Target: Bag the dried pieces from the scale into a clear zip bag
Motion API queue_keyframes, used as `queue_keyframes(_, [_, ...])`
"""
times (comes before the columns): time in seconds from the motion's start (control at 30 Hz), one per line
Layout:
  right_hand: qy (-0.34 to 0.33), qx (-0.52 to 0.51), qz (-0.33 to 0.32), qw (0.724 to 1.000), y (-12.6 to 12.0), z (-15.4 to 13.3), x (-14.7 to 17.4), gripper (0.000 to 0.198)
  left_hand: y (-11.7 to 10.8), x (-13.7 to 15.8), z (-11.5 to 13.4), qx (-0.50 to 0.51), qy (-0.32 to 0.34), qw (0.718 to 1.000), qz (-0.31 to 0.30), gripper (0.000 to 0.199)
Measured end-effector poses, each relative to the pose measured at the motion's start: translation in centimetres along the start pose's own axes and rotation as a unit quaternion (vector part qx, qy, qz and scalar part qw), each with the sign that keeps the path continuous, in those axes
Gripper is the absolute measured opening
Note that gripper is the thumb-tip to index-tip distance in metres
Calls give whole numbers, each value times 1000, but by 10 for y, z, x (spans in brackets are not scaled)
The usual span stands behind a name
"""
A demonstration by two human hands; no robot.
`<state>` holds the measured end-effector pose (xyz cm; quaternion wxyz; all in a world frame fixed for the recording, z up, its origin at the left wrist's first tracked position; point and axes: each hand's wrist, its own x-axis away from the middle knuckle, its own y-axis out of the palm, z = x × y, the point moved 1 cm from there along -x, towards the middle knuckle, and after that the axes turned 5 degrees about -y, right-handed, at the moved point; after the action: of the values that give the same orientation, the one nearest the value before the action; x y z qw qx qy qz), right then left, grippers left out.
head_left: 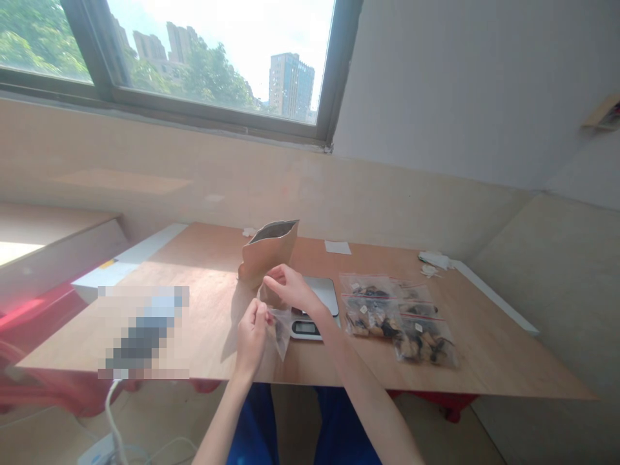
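Pinching the clear bag [280, 334] between your left hand [252, 329] and right hand [291, 288], you have it above the counter [194, 323], in front of the pouch [271, 253], left of the scale [326, 290]. Draw it taut with light grips; thin plastic could easily crease or slip.

Bare hands [252, 328], blue trousers [254, 426]

On my feed I record daylight from the window [217, 114], overexposed sky [252, 29], a sunlit band across the tabletop [208, 310], stretched edges, and a pixelated patch [145, 336].
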<state>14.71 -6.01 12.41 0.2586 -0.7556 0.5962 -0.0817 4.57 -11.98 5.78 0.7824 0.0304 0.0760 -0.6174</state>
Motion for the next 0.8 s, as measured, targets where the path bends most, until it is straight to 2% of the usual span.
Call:
queue_keyframes(0.13, [-53, -29, 62, 996, -11, 10, 5, 17, -2, 0, 0, 30, -6, 999, 22, 30])
queue_keyframes(0.23, [-68, 36, 92, 993, -17, 31, 17, 17, -4, -1, 0, 48, -11, 998, 41, 28])
queue_keyframes(0.3, [-68, 110, 81, 988, -15, 47, 29, 16, -5, -1, -1, 61, -15, 997, 48, 26])
queue_keyframes(0.37, [-73, 171, 43, 982, -10, 61, 40, 21, -5, -1, -1, 71, -19, 996, 50, 24])
queue_keyframes(0.5, [-88, 218, 9, 972, 0, 77, 52, 25, -5, 1, 2, 68, -12, 996, 50, 24])
queue_keyframes(0.63, [-71, 159, 31, 984, -4, 75, 49, 18, -7, 7, 4, 62, 7, 997, 40, 26])
queue_keyframes(0.7, [-58, 121, 50, 990, -12, 64, 48, 13, -10, 11, 3, 62, 18, 997, 38, 28])
queue_keyframes(0.8, [-53, 80, 122, 988, -25, 37, 50, 10, -13, 17, -2, 62, 29, 997, 39, 30])
